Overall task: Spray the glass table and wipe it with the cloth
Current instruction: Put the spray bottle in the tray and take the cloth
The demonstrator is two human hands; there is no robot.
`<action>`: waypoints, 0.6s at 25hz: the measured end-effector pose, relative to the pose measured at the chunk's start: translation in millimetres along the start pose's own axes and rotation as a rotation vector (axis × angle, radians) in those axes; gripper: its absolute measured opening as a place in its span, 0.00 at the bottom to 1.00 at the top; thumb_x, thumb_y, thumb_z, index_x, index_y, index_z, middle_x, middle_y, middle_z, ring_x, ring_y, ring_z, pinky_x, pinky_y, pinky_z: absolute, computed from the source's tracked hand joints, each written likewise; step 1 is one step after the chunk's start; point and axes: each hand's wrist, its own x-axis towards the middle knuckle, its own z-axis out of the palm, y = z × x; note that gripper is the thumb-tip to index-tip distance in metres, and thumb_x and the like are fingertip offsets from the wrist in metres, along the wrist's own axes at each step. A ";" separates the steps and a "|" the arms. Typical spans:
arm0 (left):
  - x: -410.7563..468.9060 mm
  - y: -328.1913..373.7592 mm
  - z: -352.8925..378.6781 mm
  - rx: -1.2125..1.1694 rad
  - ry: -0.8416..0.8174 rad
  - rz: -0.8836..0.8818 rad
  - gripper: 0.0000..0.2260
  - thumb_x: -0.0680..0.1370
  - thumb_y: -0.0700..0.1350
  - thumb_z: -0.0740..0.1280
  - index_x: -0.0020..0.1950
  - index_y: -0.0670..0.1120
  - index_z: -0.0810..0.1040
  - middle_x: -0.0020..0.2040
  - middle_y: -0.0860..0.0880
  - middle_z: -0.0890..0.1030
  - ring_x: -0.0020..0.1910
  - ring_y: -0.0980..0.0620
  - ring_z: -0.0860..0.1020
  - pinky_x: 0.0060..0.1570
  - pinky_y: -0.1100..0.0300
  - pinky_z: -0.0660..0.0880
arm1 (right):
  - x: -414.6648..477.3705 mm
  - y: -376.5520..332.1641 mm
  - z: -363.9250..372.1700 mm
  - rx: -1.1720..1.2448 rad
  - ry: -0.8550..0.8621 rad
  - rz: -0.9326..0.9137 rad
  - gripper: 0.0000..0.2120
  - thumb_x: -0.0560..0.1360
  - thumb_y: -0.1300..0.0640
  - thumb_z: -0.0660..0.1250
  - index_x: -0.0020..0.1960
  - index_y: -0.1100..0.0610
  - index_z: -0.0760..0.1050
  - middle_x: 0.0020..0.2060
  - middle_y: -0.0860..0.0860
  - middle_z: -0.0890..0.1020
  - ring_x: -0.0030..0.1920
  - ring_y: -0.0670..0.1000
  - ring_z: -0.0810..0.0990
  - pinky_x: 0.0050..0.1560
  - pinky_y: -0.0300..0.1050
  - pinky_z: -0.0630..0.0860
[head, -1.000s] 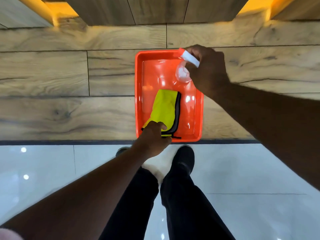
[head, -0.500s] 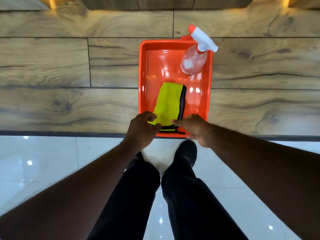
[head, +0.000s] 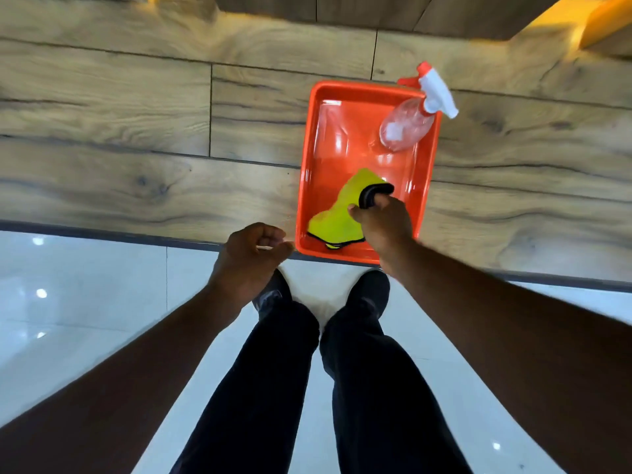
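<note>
An orange tray [head: 309,159] sits on the wood-grain surface [head: 136,131] near its front edge. Inside it lies a yellow cloth [head: 337,213] with a dark underside. My right hand [head: 384,224] grips the cloth's right side, and a dark fold curls over my fingers. A clear spray bottle [head: 405,126] with a white and red trigger head leans in the tray's far right corner. My left hand [head: 249,258] hovers just left of the tray over the surface's edge, fingers loosely curled and holding nothing.
A dark trim edge [head: 102,236] borders the wood-grain surface, with a glossy white tile floor [head: 85,302] below. My legs and dark shoes [head: 371,292] stand right in front of the tray. Wooden panels and warm lighting run along the far side.
My right hand has closed on the cloth and bunched it up from its flat fold. My left hand let go of the cloth and drew back to the left, outside the tray.
</note>
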 end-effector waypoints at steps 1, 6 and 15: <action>-21.4 13.3 -10.5 -0.052 0.004 -0.003 0.12 0.70 0.56 0.78 0.50 0.54 0.84 0.48 0.53 0.87 0.49 0.49 0.86 0.57 0.41 0.83 | -31.9 -12.4 -20.5 -0.107 0.044 -0.113 0.20 0.78 0.53 0.77 0.36 0.53 0.68 0.35 0.50 0.73 0.36 0.51 0.72 0.40 0.46 0.63; -161.7 106.7 -66.9 -0.460 -0.137 0.002 0.13 0.70 0.52 0.76 0.52 0.50 0.85 0.50 0.48 0.88 0.48 0.48 0.86 0.53 0.47 0.80 | -193.0 -78.8 -121.1 -0.330 0.031 -0.734 0.11 0.75 0.57 0.73 0.54 0.62 0.81 0.60 0.58 0.81 0.58 0.60 0.81 0.58 0.48 0.77; -412.4 210.4 -178.1 -0.573 0.014 0.256 0.10 0.75 0.48 0.77 0.54 0.47 0.84 0.45 0.48 0.87 0.42 0.50 0.85 0.48 0.46 0.83 | -491.4 -197.9 -201.6 -0.442 0.179 -1.327 0.04 0.76 0.59 0.77 0.49 0.58 0.86 0.50 0.53 0.88 0.48 0.58 0.84 0.52 0.52 0.77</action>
